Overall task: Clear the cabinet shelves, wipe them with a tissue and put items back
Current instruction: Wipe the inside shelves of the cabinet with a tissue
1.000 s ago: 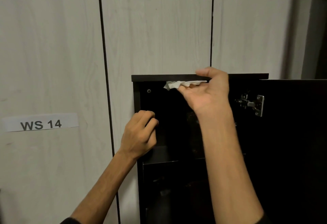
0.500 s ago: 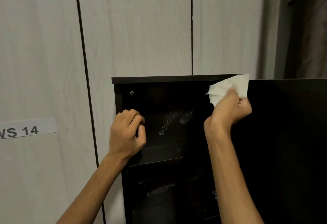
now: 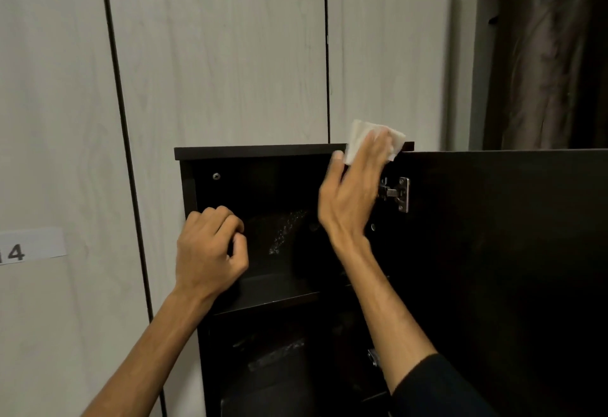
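A tall dark cabinet [image 3: 256,151] stands against a pale wood-grain wall, its door [image 3: 500,252] swung open to the right. My right hand [image 3: 352,193] presses a white tissue [image 3: 362,140] flat onto the right end of the cabinet's top panel, fingers spread over it. My left hand [image 3: 210,252] is curled in a loose fist at the cabinet's left side panel, beside the upper compartment. The upper shelf [image 3: 273,288] shows nothing on it; a dusty smear marks the back panel. The compartment below is dark and its contents are unclear.
A metal hinge [image 3: 398,193] joins the door to the cabinet just right of my right hand. A white label [image 3: 29,245] ending in "14" is stuck on the wall at left. A dark curtain [image 3: 552,54] hangs at the upper right.
My right hand has lifted the tissue from the cabinet's upper front edge onto the top panel and flattened over it. The view has shifted right. My left hand has stayed at the left side.
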